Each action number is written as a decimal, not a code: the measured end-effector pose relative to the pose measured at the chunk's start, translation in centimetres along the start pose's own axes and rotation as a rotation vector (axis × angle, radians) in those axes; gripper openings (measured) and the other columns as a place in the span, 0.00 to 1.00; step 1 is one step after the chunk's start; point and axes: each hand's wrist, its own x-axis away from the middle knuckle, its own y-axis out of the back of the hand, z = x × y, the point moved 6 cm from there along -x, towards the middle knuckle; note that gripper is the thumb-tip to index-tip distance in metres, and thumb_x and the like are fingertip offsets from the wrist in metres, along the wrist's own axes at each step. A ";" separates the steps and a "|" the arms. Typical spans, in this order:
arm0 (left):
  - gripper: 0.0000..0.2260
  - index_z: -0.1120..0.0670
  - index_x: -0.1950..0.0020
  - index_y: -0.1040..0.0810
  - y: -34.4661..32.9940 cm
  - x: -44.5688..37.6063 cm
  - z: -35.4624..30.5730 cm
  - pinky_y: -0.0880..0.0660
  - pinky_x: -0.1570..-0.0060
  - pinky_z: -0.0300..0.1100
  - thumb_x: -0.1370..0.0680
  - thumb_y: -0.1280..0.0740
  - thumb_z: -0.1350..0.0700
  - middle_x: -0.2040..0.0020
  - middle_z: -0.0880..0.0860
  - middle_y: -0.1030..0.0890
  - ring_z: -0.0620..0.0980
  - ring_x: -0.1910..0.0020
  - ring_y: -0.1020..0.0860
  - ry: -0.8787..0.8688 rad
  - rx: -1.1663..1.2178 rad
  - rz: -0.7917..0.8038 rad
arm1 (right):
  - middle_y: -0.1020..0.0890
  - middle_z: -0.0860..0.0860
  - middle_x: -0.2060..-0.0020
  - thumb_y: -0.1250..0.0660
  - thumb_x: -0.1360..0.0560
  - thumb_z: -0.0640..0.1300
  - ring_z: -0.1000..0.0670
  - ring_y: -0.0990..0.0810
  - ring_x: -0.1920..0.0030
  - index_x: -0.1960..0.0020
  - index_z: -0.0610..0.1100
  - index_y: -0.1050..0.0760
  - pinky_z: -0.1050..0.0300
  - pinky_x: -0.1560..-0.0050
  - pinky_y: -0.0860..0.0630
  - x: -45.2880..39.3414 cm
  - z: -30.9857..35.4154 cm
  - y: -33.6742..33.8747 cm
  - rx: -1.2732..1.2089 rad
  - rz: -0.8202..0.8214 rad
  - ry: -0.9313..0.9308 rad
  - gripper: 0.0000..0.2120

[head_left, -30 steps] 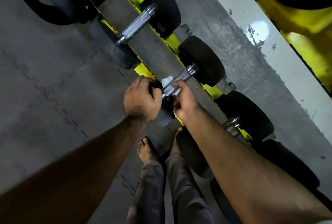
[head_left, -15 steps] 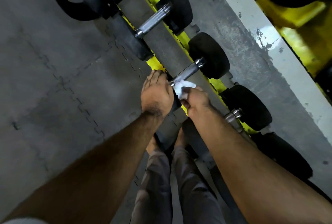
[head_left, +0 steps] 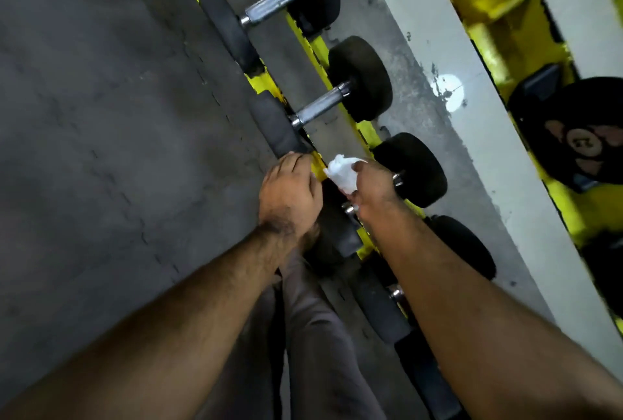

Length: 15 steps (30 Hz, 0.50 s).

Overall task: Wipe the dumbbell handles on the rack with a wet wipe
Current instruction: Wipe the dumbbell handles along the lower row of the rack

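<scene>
Seen from above, the right hand [head_left: 374,187] has moved along the yellow rack [head_left: 362,133] and now pinches the white wet wipe [head_left: 342,171] over the next dumbbell's handle [head_left: 397,179]. The left hand [head_left: 290,193] curls over that dumbbell's near black end. Wiping continues down the row.

A row of dumbbells lies across the rack [head_left: 365,136], which runs diagonally from upper left to lower right above the floor [head_left: 101,116]. The far dumbbell [head_left: 269,8] sits at the top, the next dumbbell [head_left: 323,102] below and right of it. The left hand [head_left: 290,193] rests on the near end of a third dumbbell [head_left: 409,168]. Just right of it, the right hand [head_left: 374,183] holds the wipe [head_left: 342,171] over that dumbbell's handle. A weight plate [head_left: 580,136] sits far right, well apart from the rack.
</scene>
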 end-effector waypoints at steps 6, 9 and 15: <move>0.15 0.56 0.35 0.25 -1.1 4.7 -0.2 0.26 0.43 0.50 0.21 0.38 0.56 0.38 0.57 0.23 0.58 0.40 0.25 0.135 0.033 0.160 | 0.19 0.52 0.76 0.48 0.23 0.21 0.56 0.19 0.74 0.52 0.35 0.23 0.67 0.68 0.22 4.1 -0.4 2.8 -0.334 0.055 0.138 0.17; 0.18 0.56 0.30 0.28 -2.2 5.8 -1.3 0.28 0.40 0.49 0.20 0.39 0.55 0.34 0.55 0.24 0.57 0.36 0.26 0.127 0.054 0.199 | 0.18 0.51 0.74 0.45 0.24 0.22 0.51 0.18 0.70 0.60 0.37 0.22 0.61 0.64 0.21 3.9 -1.9 4.3 -0.274 0.023 0.172 0.18; 0.19 0.56 0.29 0.29 -5.2 6.2 -2.7 0.28 0.39 0.49 0.21 0.39 0.54 0.32 0.55 0.26 0.57 0.36 0.26 0.137 0.068 0.195 | 0.15 0.42 0.58 0.33 0.28 0.33 0.41 0.16 0.55 0.53 0.40 0.18 0.45 0.48 0.18 2.8 -2.9 5.9 0.071 0.001 0.250 0.07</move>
